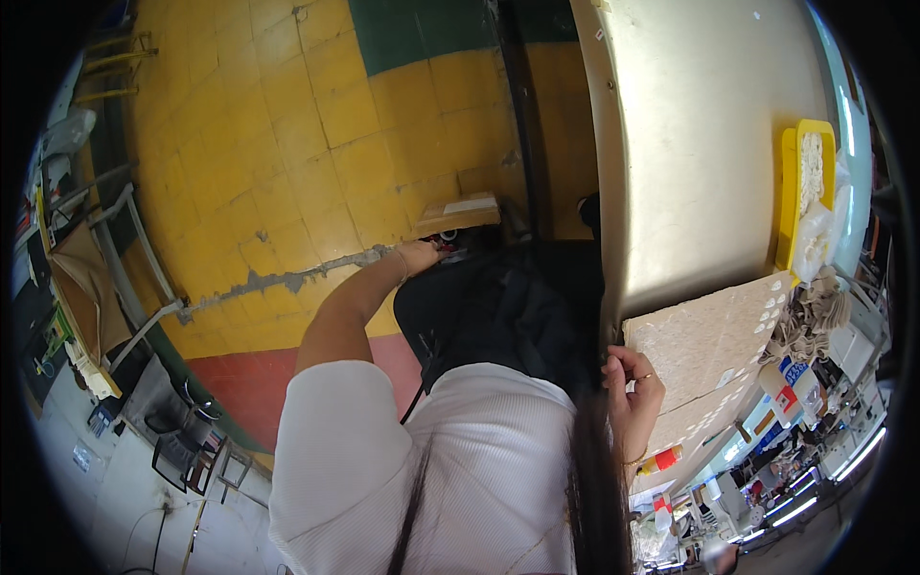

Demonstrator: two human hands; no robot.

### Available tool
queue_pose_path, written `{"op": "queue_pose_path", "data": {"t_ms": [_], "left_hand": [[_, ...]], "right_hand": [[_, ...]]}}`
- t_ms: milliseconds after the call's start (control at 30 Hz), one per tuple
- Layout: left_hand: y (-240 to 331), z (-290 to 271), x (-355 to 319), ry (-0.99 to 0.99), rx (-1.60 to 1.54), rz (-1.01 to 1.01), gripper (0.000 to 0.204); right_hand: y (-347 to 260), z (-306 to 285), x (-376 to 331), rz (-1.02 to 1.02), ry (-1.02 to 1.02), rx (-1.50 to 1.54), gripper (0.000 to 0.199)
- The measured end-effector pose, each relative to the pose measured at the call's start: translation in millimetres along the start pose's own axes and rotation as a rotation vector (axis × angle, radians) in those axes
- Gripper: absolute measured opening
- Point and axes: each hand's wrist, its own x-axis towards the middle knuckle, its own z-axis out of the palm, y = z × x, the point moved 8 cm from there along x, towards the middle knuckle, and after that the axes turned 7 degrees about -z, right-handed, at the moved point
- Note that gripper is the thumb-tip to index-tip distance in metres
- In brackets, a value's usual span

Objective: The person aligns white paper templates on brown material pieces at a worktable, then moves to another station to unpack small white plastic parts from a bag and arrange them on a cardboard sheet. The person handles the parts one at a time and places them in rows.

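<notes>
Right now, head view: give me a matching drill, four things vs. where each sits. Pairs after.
Things:
1. left hand
2. right hand
3. yellow tray
4. cardboard box

Places:
A. on the far right of the steel table
B. on the yellow floor tiles, just beyond the black bag
C. at the table's near edge, by the pale perforated sheet
D. stretched down to the top of the black bag

Pairs: 1-D, 2-C, 3-A, 4-B
</notes>
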Motion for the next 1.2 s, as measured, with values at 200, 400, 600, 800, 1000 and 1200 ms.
{"op": "queue_pose_path", "data": {"t_ms": [200, 400, 600, 800, 1000, 1200], "left_hand": [[8, -41, -16, -0.057, -0.059, 0.014, 0.056], [-14, -100, -2, 0.177, -0.235, -0.226, 0.056], [-8, -50, 68, -0.007, -0.074, -0.130, 0.061], [16, -29, 55, -0.155, -0.251, -0.107, 0.063], [12, -15, 79, -0.274, -0.555, 0.015, 0.065], [-1, -33, 78, -0.087, -0.192, -0.069, 0.066]], "right_hand": [[-1, -1, 3, -0.001, 0.002, -0.010, 0.011], [1, -1, 2, 0.017, 0.024, 0.026, 0.012], [-1, 0, 2, -0.044, 0.029, -0.024, 0.012], [-12, -6, 4, -0.152, 0.041, -0.058, 0.014], [-18, -15, 1, -0.298, 0.042, -0.101, 0.016], [-9, -28, -3, -0.315, 0.035, 0.215, 0.018]]}}
